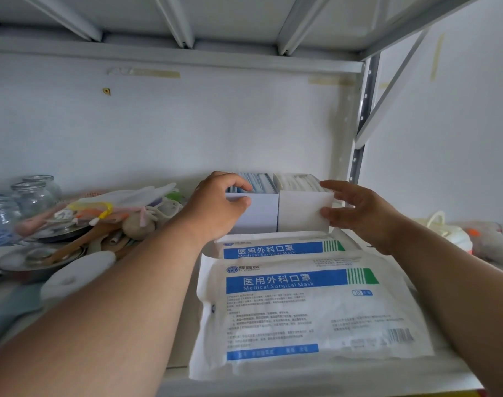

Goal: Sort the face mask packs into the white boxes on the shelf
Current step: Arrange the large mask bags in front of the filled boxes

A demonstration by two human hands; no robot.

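Observation:
Two white boxes stand side by side at the back of the shelf. The left box [260, 214] holds blue masks [258, 183]; the right box [301, 213] holds white masks [297, 181]. My left hand [215, 207] grips the left box's near left corner, thumb on its front, fingers curled over the rim. My right hand [356, 209] holds the right box's right side, thumb on the front corner. Two face mask packs lie flat in front of the boxes: a large one [310, 313] with a blue label, and another [276, 247] partly under it.
Left of the boxes sits a pile of clutter: glass jars [33, 196], a metal plate [35, 259], wooden utensils [81, 239] and coloured cloth items [107, 209]. More soft items [479, 239] lie at the right. The shelf post [362, 133] rises at the right; the upper shelf hangs overhead.

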